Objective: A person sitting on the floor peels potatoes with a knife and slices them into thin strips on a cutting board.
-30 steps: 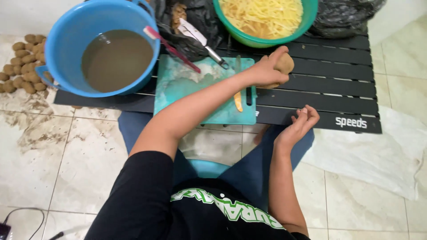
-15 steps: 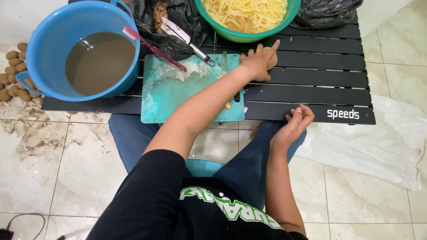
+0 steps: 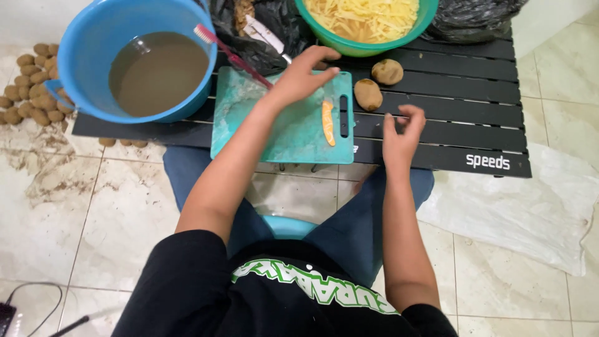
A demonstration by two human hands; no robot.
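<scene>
left hand (image 3: 306,73): open, fingers spread, empty, over top edge of teal cutting board (image 3: 274,134)
right hand (image 3: 399,134): fingers loosely curled, apart, holds nothing, above black slatted table (image 3: 462,118)
potatoes (image 3: 368,93): two on table, just right of board, near right hand
knife (image 3: 327,122): orange handle, lying on board
basin (image 3: 100,37): blue, muddy water, left of board

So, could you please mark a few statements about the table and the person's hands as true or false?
1. Two brown potatoes lie on the black slatted table. True.
2. The blue tub is dry inside. False: it holds murky brown water.
3. The left hand is over the teal cutting board. True.
4. The right hand grips a potato. False: it holds nothing and hovers over the table.
5. The green bowl holds whole potatoes. False: it holds pale cut strips.
</scene>
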